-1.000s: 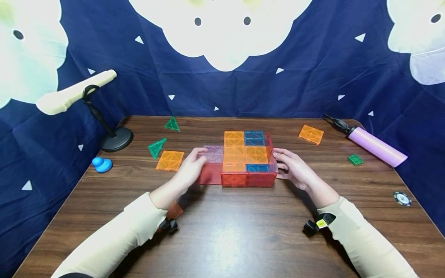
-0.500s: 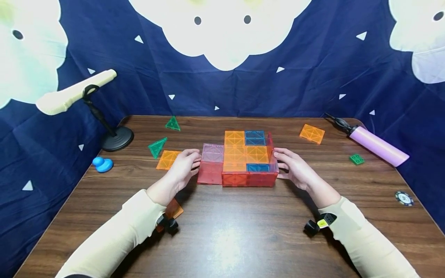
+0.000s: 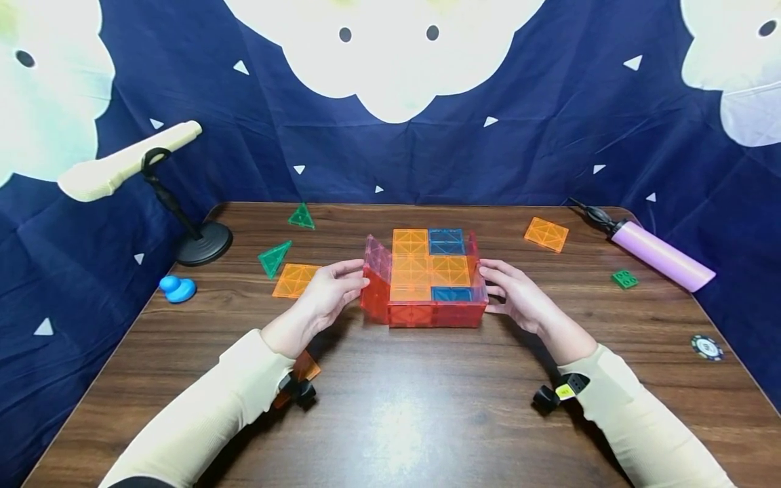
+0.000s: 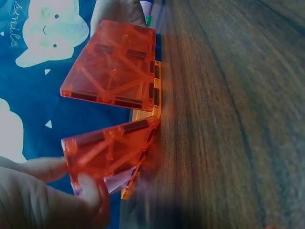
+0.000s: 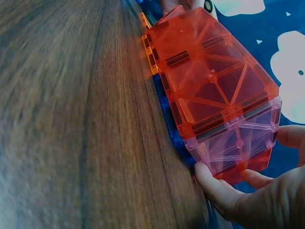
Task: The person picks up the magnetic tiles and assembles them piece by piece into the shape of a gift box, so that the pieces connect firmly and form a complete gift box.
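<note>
Translucent magnetic tiles form a low box on the table, with a floor of orange tiles (image 3: pixel 410 271) and blue tiles (image 3: pixel 447 241). Red tiles (image 3: pixel 434 314) stand upright as its front wall. At the left side a red tile (image 3: pixel 375 296) and a purple tile (image 3: pixel 378 257) lean up at a slant. My left hand (image 3: pixel 323 291) pinches their outer edge between thumb and fingers. My right hand (image 3: pixel 515 291) presses its fingertips against the outside of the right wall, where a purple tile (image 5: pixel 238 143) and a red one stand. That hand's fingers are loosely extended.
Loose orange tiles (image 3: pixel 546 234) and green triangle tiles (image 3: pixel 275 259) lie around. An orange-red tile (image 3: pixel 306 368) is partly under my left wrist. A microphone-like stand (image 3: pixel 204 244), blue duck (image 3: pixel 178 289), pink pump (image 3: pixel 662 257), green brick (image 3: pixel 624 279) and poker chip (image 3: pixel 707 348) sit at the sides.
My left hand drew back left off the flat left-side tiles, then took their outer edge and tilted them up. My right hand stays at the right wall.
</note>
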{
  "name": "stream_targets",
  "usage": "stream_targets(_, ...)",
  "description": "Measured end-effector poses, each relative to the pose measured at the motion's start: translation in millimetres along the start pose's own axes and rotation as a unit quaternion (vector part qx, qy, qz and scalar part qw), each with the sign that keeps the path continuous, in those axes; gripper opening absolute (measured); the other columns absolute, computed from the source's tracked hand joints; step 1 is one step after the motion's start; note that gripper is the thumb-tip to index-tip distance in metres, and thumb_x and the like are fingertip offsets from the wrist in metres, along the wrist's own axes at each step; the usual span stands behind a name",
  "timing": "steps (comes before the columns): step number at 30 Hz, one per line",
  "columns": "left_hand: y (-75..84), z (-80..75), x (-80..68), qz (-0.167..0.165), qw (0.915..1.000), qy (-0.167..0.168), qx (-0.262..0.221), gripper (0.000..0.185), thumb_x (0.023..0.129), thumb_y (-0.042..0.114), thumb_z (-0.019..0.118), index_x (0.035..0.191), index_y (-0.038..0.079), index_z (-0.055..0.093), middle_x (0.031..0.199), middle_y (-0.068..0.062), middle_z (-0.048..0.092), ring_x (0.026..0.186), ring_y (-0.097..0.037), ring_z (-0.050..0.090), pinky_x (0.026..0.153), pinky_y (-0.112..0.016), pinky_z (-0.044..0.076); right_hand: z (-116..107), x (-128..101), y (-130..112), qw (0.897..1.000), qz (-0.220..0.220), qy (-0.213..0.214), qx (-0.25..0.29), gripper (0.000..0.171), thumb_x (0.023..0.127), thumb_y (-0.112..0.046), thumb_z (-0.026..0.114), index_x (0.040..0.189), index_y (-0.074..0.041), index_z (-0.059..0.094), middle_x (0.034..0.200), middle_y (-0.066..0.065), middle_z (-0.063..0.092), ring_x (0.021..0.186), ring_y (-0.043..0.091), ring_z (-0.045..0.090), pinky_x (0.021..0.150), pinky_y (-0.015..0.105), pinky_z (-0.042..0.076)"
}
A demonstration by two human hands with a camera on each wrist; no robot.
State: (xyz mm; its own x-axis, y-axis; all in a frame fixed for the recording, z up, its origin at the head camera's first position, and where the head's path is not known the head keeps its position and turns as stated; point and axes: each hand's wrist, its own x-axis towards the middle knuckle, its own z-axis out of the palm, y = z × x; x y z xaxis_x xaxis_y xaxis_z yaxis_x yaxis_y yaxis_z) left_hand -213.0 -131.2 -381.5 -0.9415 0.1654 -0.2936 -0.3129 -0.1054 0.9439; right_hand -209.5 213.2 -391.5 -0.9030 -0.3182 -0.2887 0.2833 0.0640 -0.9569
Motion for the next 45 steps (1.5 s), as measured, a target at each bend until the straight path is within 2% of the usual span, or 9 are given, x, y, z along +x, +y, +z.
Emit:
stream_targets(7,-0.1,6.8,1.7,-0.014,0.9993,-0.033,0.005,0.054,0.101,0.000,0.059,0.151,-0.004,0.042,0.145,-0.027,0.050,0.115,-0.021,0.062,0.102,-0.039,0.048,0.6,2.0,-1.8,1.000,-0.003,-0.003,0.001,0.067,0.109,-0.037,0.046,0.161,-0.003,0.022,0.153,0.028,0.037,0.119,0.024,0.056,0.091,0.037,0.055)
stream_targets(16,-2.2,19.5,2.9,-0.010,0.9994,-0.030,0.014,0.053,0.101,0.007,0.063,0.149,-0.004,0.043,0.139,-0.023,0.052,0.126,-0.032,0.054,0.100,-0.040,0.051,1.0,4.8,-3.9,1.000,0.000,-0.006,0.000,0.068,0.109,-0.038,0.046,0.161,-0.003,0.021,0.154,0.028,0.036,0.123,0.027,0.054,0.092,0.038,0.055)
stream_targets(21,-6.3,23.8,-1.2,-0.019,0.9995,-0.020,0.017,0.051,0.103,0.013,0.061,0.147,-0.005,0.043,0.136,-0.021,0.053,0.122,-0.034,0.054,0.100,-0.041,0.050,0.5,5.1,-4.1,1.000,0.001,-0.006,-0.006,0.068,0.108,-0.038,0.047,0.160,-0.002,0.022,0.153,0.027,0.038,0.122,0.026,0.056,0.092,0.036,0.055)
stream_targets(24,-9.9,26.2,-9.9,-0.039,0.9989,-0.021,0.018,0.055,0.104,0.020,0.057,0.149,-0.004,0.037,0.143,-0.021,0.046,0.127,-0.035,0.046,0.105,-0.050,0.044,-2.0,5.5,-5.1,1.000,0.003,-0.006,-0.018,0.067,0.109,-0.038,0.046,0.160,-0.002,0.023,0.153,0.027,0.039,0.123,0.025,0.056,0.094,0.034,0.053)
stream_targets(27,-13.2,29.1,-20.9,-0.055,0.9981,-0.022,0.015,0.062,0.103,0.022,0.055,0.154,0.000,0.029,0.153,-0.020,0.034,0.139,-0.037,0.029,0.107,-0.061,0.038,-7.4,10.0,-8.6,1.000,0.001,0.003,-0.031,0.066,0.110,-0.039,0.043,0.160,-0.001,0.023,0.155,0.027,0.037,0.130,0.028,0.051,0.103,0.036,0.048)
stream_targets(32,-16.2,37.4,-31.8,-0.043,0.9983,-0.023,-0.033,0.070,0.101,0.015,0.054,0.160,0.002,0.017,0.162,-0.022,0.015,0.146,-0.044,0.010,0.110,-0.068,0.029,-16.6,32.0,-17.4,0.998,-0.042,0.022,-0.038,0.063,0.112,-0.035,0.035,0.160,0.001,0.018,0.160,0.027,0.028,0.145,0.038,0.031,0.117,0.050,0.029)
stream_targets(35,-18.7,43.3,-32.6,-0.035,0.9971,-0.025,-0.064,0.070,0.101,0.008,0.053,0.159,0.001,0.015,0.159,-0.024,0.015,0.147,-0.042,0.012,0.113,-0.067,0.025,-19.3,47.6,-19.0,0.997,-0.072,0.013,-0.038,0.060,0.113,-0.033,0.033,0.159,0.003,0.021,0.161,0.027,0.027,0.148,0.038,0.027,0.119,0.051,0.025)
stream_targets(39,-21.7,48.9,-31.9,-0.035,0.9966,-0.032,-0.067,0.065,0.102,0.005,0.050,0.158,0.000,0.017,0.157,-0.025,0.019,0.146,-0.037,0.020,0.113,-0.069,0.022,-19.4,60.7,-15.5,0.995,-0.088,-0.008,-0.048,0.055,0.113,-0.030,0.033,0.155,0.006,0.028,0.159,0.026,0.031,0.146,0.037,0.032,0.119,0.048,0.027)
stream_targets(45,-21.1,50.6,-32.7,-0.037,0.9957,-0.048,-0.070,0.059,0.105,0.006,0.045,0.158,0.000,0.019,0.153,-0.027,0.024,0.141,-0.039,0.026,0.111,-0.069,0.027,-19.1,63.3,-10.1,0.993,-0.105,0.008,-0.054,0.054,0.113,-0.030,0.034,0.150,0.009,0.034,0.151,0.031,0.040,0.139,0.034,0.043,0.116,0.045,0.034)
